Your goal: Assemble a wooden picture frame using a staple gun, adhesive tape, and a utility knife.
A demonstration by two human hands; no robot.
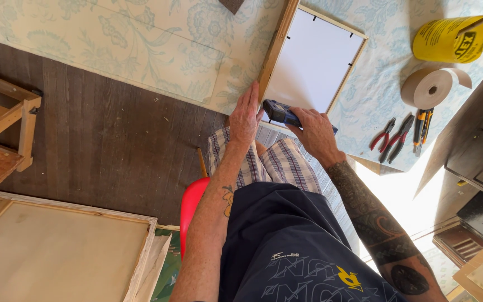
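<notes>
Dark floorboards fill the left of the frame, and a table under a pale blue floral cloth [141,39] runs across the top; at centre the right hand [315,134] is clenched round a dark blue stapler-like tool [279,113], fingers wrapped over its body, its nose set against the lower edge of a wooden frame [275,47]; the left hand [245,114] lies flat and open, fingers straight and together, pressing on the frame's lower left corner just beside the tool; the frame lies on the cloth at upper centre, its white backing [314,61] facing up; to the right of it, on the cloth, lie red-handled pliers [382,138], a second pair of pliers [399,136] and an orange-and-black knife [422,126]; above them sit a roll of brown tape [431,88] and a yellow tub [447,39] with a stick in it; at lower left a stretched canvas [57,251] rests on the floor, with a red seat [192,207] beside the person's checked shorts.
</notes>
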